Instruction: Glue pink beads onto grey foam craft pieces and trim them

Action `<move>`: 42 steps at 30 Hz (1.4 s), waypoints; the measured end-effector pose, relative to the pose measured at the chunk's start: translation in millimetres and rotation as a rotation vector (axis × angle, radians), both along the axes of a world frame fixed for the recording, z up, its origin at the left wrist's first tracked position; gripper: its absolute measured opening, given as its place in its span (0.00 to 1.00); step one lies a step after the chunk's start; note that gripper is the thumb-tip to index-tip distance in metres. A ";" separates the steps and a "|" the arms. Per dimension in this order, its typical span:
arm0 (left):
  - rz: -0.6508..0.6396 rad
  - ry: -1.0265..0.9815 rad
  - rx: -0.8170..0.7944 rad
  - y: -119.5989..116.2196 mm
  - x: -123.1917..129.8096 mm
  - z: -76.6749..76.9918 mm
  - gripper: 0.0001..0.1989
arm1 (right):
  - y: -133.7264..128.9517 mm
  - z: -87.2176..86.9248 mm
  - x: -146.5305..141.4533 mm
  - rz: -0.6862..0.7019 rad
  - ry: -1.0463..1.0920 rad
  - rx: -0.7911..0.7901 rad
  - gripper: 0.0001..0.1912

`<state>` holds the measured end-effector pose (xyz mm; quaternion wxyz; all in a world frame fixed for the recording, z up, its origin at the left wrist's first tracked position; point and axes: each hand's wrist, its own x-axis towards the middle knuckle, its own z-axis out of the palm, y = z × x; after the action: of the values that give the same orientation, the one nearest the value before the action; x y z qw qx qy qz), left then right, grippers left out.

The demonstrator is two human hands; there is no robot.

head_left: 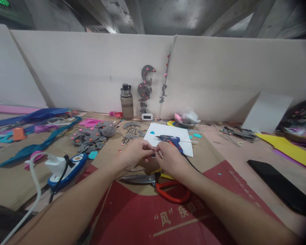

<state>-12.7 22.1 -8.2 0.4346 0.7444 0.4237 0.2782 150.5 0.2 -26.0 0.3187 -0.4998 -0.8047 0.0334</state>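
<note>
My left hand and my right hand meet at the middle of the work area, fingertips pinched close together. Between them is something small and dark, too hidden to name. Just behind my right hand a blue glue gun lies on a white sheet, its cord trailing to the right. Below my hands rest scissors with red handles and metal blades pointing left. A yellow-handled tool lies partly hidden under my right hand.
Grey felt pieces with pink dots lie left, near a blue power strip. A bottle and a small digital display stand at the back. A black phone lies right. Red-and-brown cardboard covers the front.
</note>
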 end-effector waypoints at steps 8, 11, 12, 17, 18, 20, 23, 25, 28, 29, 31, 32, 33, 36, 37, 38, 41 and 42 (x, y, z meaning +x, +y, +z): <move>0.177 0.021 0.156 -6.1 2.9 12.5 0.07 | 1.4 0.3 1.1 0.056 0.237 -0.003 0.12; 0.231 0.069 0.271 -9.1 3.1 16.8 0.06 | 2.0 1.1 -0.4 0.025 0.300 -0.065 0.13; 0.238 0.079 0.308 -9.6 3.2 16.4 0.06 | 1.8 1.4 -1.0 0.013 0.316 -0.084 0.12; 0.225 0.039 0.334 -8.9 5.0 8.6 0.06 | 1.3 4.1 -1.9 0.011 0.358 -0.113 0.07; 0.210 0.012 0.298 -8.2 5.3 7.8 0.06 | 2.0 4.3 -1.2 0.017 0.357 -0.102 0.07; 0.163 -0.047 0.189 -6.0 4.9 7.3 0.08 | 4.6 3.9 0.8 0.015 0.355 -0.079 0.07; 0.080 -0.141 -0.006 -1.3 2.0 7.9 0.11 | 9.5 2.5 4.3 -0.009 0.357 -0.060 0.07; 0.030 -0.193 -0.100 1.2 0.1 8.1 0.13 | 11.4 2.1 5.6 -0.019 0.352 -0.052 0.06; 0.014 -0.197 -0.125 0.3 0.5 9.1 0.13 | 10.5 3.1 5.2 -0.032 0.318 -0.027 0.05; 0.024 -0.176 -0.108 -1.3 1.5 9.8 0.12 | 9.5 3.6 4.5 -0.035 0.301 -0.015 0.05; 0.064 -0.121 -0.053 -5.2 4.2 11.6 0.11 | 7.1 4.3 2.8 -0.039 0.270 0.008 0.05; 0.094 -0.087 -0.013 -7.1 5.5 12.5 0.10 | 6.1 4.4 2.1 -0.036 0.262 0.012 0.05; 0.131 -0.051 0.036 -8.6 6.3 13.2 0.09 | 5.3 4.3 1.5 -0.028 0.260 0.011 0.05; 0.242 0.045 0.244 -8.9 5.0 13.5 0.07 | 3.9 3.3 0.5 0.020 0.282 -0.018 0.06; 0.272 0.071 0.321 -7.3 3.2 13.0 0.07 | 3.6 3.0 0.3 0.039 0.289 -0.029 0.07; 0.301 0.099 0.395 -4.9 0.6 12.1 0.07 | 3.0 2.9 -0.1 0.055 0.292 -0.037 0.07; 0.388 0.181 0.559 6.2 -10.1 8.1 0.07 | -1.6 4.6 -2.7 0.098 0.295 -0.035 0.08; 0.425 0.187 0.607 10.9 -14.1 6.2 0.08 | -4.5 5.8 -4.3 0.120 0.297 -0.021 0.08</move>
<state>-26.8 32.9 -2.0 0.0867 0.7570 0.5047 0.4058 146.3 -4.3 -20.1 0.4263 -0.4438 -0.7766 0.1346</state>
